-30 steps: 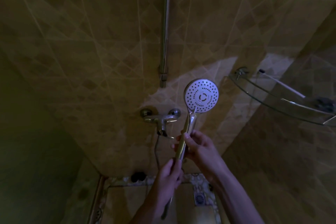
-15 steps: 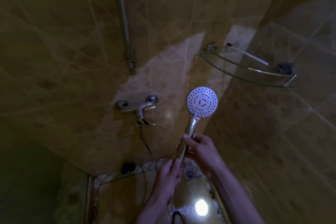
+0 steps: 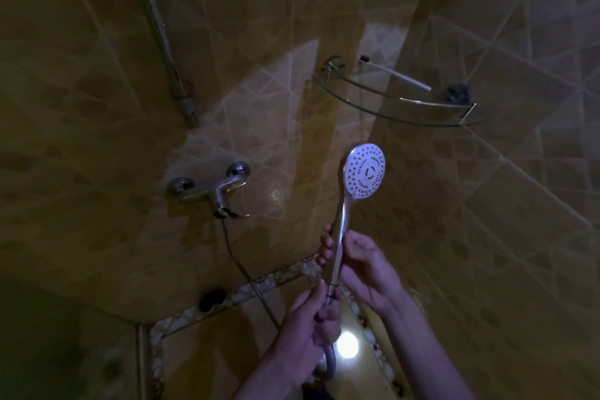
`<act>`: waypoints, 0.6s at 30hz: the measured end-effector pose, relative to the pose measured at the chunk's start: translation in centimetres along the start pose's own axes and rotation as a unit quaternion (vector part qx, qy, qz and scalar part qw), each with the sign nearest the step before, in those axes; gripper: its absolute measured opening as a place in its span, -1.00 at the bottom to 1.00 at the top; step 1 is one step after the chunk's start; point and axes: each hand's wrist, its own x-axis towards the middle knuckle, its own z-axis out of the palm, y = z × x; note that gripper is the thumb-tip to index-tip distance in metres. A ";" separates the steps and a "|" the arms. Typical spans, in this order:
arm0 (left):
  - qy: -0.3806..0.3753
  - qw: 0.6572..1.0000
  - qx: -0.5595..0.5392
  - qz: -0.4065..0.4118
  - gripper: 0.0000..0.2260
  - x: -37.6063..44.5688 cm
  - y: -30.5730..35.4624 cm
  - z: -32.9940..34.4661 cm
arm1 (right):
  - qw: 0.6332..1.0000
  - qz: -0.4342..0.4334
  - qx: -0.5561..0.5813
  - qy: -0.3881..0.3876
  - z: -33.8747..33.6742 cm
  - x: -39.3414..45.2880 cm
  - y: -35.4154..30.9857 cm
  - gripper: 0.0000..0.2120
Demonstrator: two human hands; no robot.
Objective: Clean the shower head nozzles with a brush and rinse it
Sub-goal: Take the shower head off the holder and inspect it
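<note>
Shower head (image 3: 365, 171) stands upright below the glass shelf (image 3: 389, 109), nozzles facing the person: right hand (image 3: 365, 265) wraps its handle, left hand (image 3: 311, 318) grips the hose end, likely steadying it for brushing.

Both forearms cut off by the near edge, hose (image 3: 326, 364) partly hidden behind the left hand (image 3: 308, 331), shower rail (image 3: 156, 26) cut off at the far edge, dark item (image 3: 457, 93) on the glass shelf (image 3: 389, 107) too dim to identify
</note>
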 end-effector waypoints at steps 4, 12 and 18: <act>0.033 0.991 0.123 0.031 -0.77 0.4 0.5 0.4 | 0.997 0.009 -0.059 0.046 -0.5 0.4 -0.6 -0.65; 0.112 0.926 0.348 0.089 -0.75 1.1 0.3 0.1 | 0.879 -0.072 -0.421 0.213 1.0 1.2 -1.2 -0.83; 0.074 0.971 0.222 0.042 -0.81 0.6 1.3 0.3 | 0.979 -0.037 -0.177 0.099 -0.5 0.9 -1.5 -0.77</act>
